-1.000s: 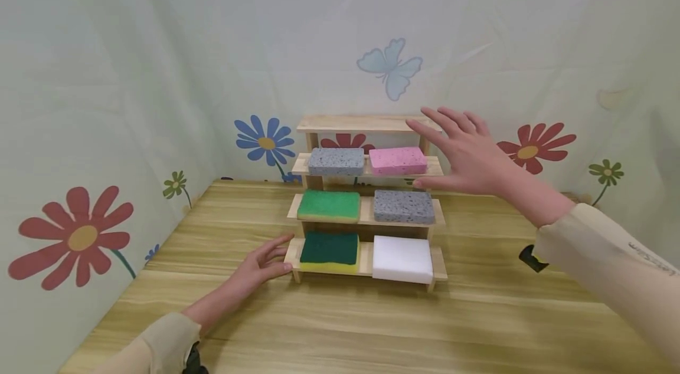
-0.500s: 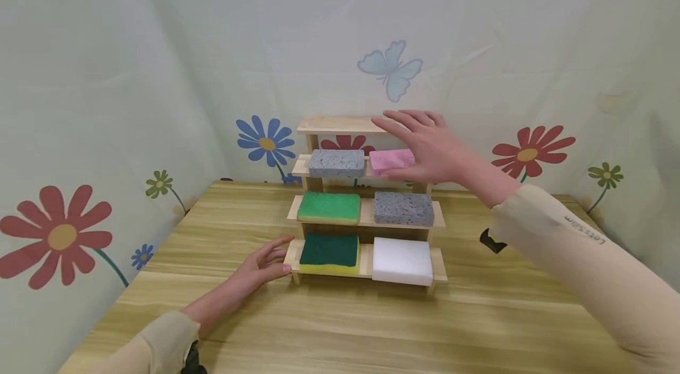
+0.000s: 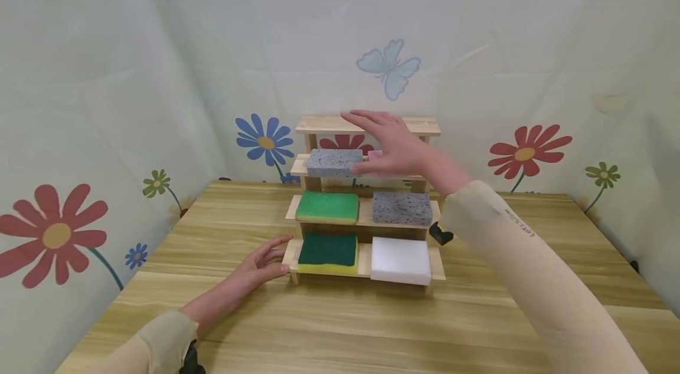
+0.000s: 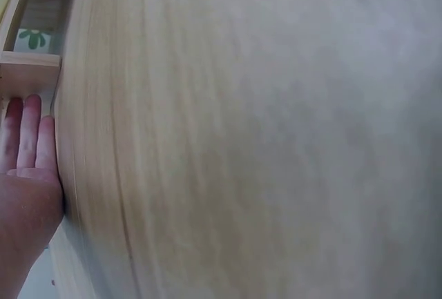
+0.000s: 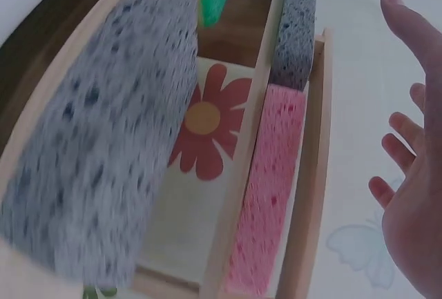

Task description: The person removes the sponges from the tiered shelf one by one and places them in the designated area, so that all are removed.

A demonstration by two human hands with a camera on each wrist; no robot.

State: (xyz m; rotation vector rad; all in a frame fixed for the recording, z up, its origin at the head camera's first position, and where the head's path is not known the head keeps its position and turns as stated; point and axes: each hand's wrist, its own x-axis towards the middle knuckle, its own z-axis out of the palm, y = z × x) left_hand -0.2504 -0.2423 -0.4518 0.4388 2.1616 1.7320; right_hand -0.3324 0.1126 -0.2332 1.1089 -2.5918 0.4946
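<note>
Head view: your stepped wooden rack (image 3: 365, 259) stands on the tabletop (image 3: 345, 327), toward its back edge, with four shelves rising away from you.
Bottom shelf: the dark green sponge (image 3: 327, 250) lies near the left end; the white sponge (image 3: 400, 259) lies near the right, overlapping the front edge.
Second shelf: you have the green sponge (image 3: 327, 207) at left and the dark gray sponge (image 3: 401, 207) at right.
Third shelf: the light gray sponge (image 3: 332, 163) sits at left, the pink sponge (image 3: 375, 154) beside it at right.
Right hand: your right hand (image 3: 395, 144) reaches over the third shelf, thumb and fingers apart, holding nothing; the thumb overlaps the light gray sponge's right edge, though you cannot tell whether they touch.
Left hand: your left hand (image 3: 260, 265) rests at the bottom shelf's left end, fingers extended against it, not clenched.
Progress: by judgement, six sponges are settled in pairs on the lower three shelves; the light gray sponge seems not yet gripped, and whether more remains is unclear.
Hidden: your right hand covers most of the pink sponge, which the right wrist view shows better. Your left wrist view is blurred and cuts off that hand.
</note>
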